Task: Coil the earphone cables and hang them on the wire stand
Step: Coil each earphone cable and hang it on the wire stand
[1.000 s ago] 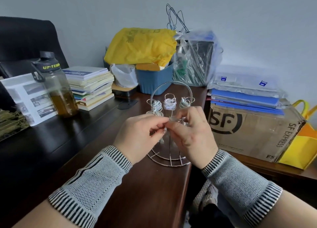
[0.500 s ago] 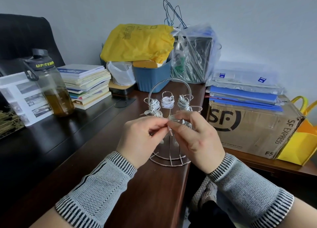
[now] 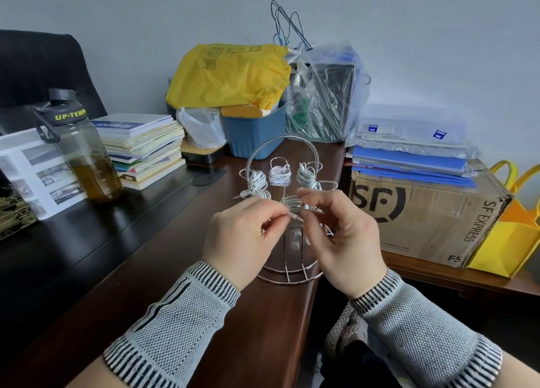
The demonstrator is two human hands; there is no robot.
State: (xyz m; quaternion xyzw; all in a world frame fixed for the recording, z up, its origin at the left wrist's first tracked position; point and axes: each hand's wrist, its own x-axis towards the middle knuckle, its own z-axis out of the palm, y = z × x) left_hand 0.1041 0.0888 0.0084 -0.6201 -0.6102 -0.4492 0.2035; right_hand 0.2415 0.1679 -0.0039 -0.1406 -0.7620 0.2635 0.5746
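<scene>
A white earphone cable, wound into a small flat coil of several loops, is being held in the air just in front of the wire stand, between both hands. The left hand is pinching the cable's plug end between thumb and forefinger, the thin metal jack poking out toward the right. The right hand is pinching the coil's right side with curled fingers, its thumb lying over the top of the loops.

The chrome stand is sitting at the edge of the dark wooden desk, with an arched handle on top and a ring base. Three more white coiled earphones are hanging on its upper hooks: one on the left, one in the middle and one on the right, each a tight bundle bound round its waist.

Both wrists are wearing grey knitted cuffs with black-striped edges.
</scene>
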